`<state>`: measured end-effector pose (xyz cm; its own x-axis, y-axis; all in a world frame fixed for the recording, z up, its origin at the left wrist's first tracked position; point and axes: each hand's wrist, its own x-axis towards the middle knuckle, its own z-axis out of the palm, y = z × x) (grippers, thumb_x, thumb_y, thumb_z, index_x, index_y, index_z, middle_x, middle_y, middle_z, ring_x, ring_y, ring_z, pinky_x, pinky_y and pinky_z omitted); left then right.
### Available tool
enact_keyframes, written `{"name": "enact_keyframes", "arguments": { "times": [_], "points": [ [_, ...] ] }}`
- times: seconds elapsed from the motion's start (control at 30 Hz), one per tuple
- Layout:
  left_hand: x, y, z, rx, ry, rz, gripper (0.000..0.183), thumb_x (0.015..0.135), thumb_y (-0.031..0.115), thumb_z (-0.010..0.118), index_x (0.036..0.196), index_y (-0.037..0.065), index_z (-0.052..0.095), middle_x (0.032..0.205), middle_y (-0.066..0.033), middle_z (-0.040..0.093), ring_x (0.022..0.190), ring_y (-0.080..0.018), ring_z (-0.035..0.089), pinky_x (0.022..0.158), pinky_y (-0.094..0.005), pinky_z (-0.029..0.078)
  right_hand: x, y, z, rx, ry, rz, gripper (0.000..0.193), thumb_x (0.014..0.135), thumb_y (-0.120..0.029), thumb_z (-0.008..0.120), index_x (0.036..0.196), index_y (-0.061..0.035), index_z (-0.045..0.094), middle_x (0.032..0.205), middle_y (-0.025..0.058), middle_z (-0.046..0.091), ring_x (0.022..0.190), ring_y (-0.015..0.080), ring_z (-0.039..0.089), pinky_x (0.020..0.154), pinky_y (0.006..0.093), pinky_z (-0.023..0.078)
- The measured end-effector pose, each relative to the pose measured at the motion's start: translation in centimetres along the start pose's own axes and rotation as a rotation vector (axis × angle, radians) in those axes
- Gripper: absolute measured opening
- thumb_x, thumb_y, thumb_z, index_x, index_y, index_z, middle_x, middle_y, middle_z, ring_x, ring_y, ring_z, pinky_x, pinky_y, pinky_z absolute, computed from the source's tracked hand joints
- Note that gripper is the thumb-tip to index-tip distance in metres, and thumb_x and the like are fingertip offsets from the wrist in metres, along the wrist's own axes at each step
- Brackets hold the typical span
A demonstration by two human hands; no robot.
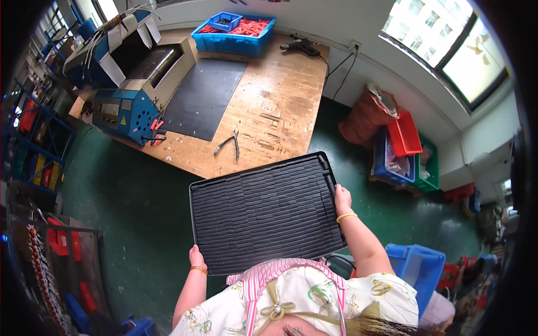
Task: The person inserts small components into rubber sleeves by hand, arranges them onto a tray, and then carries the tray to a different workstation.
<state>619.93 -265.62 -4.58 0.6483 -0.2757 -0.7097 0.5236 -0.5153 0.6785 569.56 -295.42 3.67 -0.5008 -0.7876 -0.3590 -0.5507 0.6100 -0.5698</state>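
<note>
Held in front of me is a large black tray (196, 204), its inside covered by close rows of short black pieces whose kind I cannot make out. My left hand (196, 257) grips the tray's near left edge, fingers mostly hidden beneath it. At the right edge, toward the far corner, my right hand (342, 199) is closed round the rim. The tray's far rim overlaps the wooden workbench's (291, 134) near edge in the view; whether they touch cannot be seen.
Cutting pliers (228, 147) and a black mat (199, 101) lie on the bench. A blue machine (128, 115) stands left; a blue bin of red parts (232, 42) and a heat gun (302, 46) sit behind. Right are a sack (370, 115), a red crate (404, 134) and a blue crate (417, 271).
</note>
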Motion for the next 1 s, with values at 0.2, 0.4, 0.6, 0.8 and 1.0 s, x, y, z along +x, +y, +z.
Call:
{"name": "enact_keyframes", "arguments": {
  "times": [0.2, 0.4, 0.6, 0.8, 1.0],
  "points": [
    [-2.7, 0.6, 5.6, -0.075, 0.111, -0.024, 0.045, 0.1, 0.036, 0.05, 0.129, 0.002, 0.049, 0.13, -0.0102, 0.054, 0.121, -0.023, 0.048, 0.106, -0.0412, 0.035, 11.8, -4.9, 4.7, 0.063, -0.106, -0.112, 0.052, 0.088, -0.045, 0.049, 0.108, -0.0019, 0.069, 0.103, 0.0212, 0.069, 0.101, 0.0356, 0.064, 0.09, 0.0408, 0.047],
    [-8.3, -1.3, 12.8, -0.203, 0.283, -0.071, 0.044, 0.101, 0.036, 0.049, 0.128, 0.002, 0.05, 0.128, -0.0105, 0.056, 0.118, -0.0226, 0.05, 0.104, -0.0413, 0.037, 21.4, -13.1, 8.3, -0.075, -0.363, -0.351, 0.052, 0.088, -0.042, 0.05, 0.104, 0.0045, 0.067, 0.1, 0.0248, 0.068, 0.099, 0.0372, 0.065, 0.09, 0.0417, 0.047],
    [-13.7, -3.5, 21.2, -0.322, 0.406, -0.245, 0.045, 0.1, 0.037, 0.049, 0.127, 0.001, 0.051, 0.127, -0.0113, 0.058, 0.114, -0.0254, 0.055, 0.101, -0.0439, 0.043, 28.7, -18.3, 8.9, -0.444, -0.362, -0.624, 0.048, 0.086, -0.04, 0.05, 0.109, 0.0006, 0.063, 0.107, 0.0285, 0.063, 0.103, 0.0427, 0.06, 0.094, 0.0471, 0.047],
    [-15.0, -2.5, 28.0, -0.387, 0.432, -0.255, 0.045, 0.101, 0.037, 0.048, 0.127, 0.002, 0.051, 0.127, -0.0116, 0.058, 0.114, -0.026, 0.056, 0.1, -0.045, 0.044, 32.7, -21.4, 8.1, -0.59, -0.356, -0.768, 0.049, 0.087, -0.037, 0.052, 0.11, 0.0053, 0.06, 0.111, 0.0267, 0.059, 0.107, 0.0407, 0.056, 0.097, 0.0467, 0.044],
    [-12.0, -3.2, 31.5, -0.435, 0.466, -0.179, 0.047, 0.101, 0.036, 0.048, 0.13, 0.0, 0.05, 0.132, -0.0116, 0.055, 0.121, -0.0241, 0.05, 0.106, -0.0408, 0.036, 35.7, -27.1, 9.2, -0.516, -0.423, -0.794, 0.053, 0.086, -0.039, 0.053, 0.116, 0.0041, 0.059, 0.11, 0.0304, 0.061, 0.107, 0.0445, 0.056, 0.097, 0.0488, 0.044]
  ]
}}
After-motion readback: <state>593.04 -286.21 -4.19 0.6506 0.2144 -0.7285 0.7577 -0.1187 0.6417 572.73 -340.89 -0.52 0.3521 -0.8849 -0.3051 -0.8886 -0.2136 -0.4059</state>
